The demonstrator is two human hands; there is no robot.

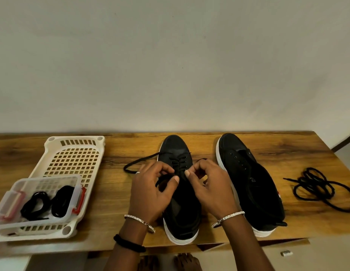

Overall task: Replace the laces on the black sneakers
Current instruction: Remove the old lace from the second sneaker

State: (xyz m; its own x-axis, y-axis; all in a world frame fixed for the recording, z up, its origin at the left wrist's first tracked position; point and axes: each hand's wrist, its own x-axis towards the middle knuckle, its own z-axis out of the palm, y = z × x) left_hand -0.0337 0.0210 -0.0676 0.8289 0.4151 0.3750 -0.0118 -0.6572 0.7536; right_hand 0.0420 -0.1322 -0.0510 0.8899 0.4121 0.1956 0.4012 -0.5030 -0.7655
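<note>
Writing: only "S" legible on insole of right-hand sneaker (248, 184); rest too small to read. Its eyelets bare. On surface (111, 192), centre sneaker (182, 208), toe far, part laced. Left hand (150, 190) and right hand (211, 186) over its tongue, fingers (175, 180) of both curled, pinching black lace (143, 159); free end trails left. Loose lace pile (318, 186) at right. Clear box (43, 178) holding laces sits in white basket (76, 138), left.

wooden table (115, 202), 2 sneakers (254, 178), basket (53, 141), loose laces (312, 179)
</note>
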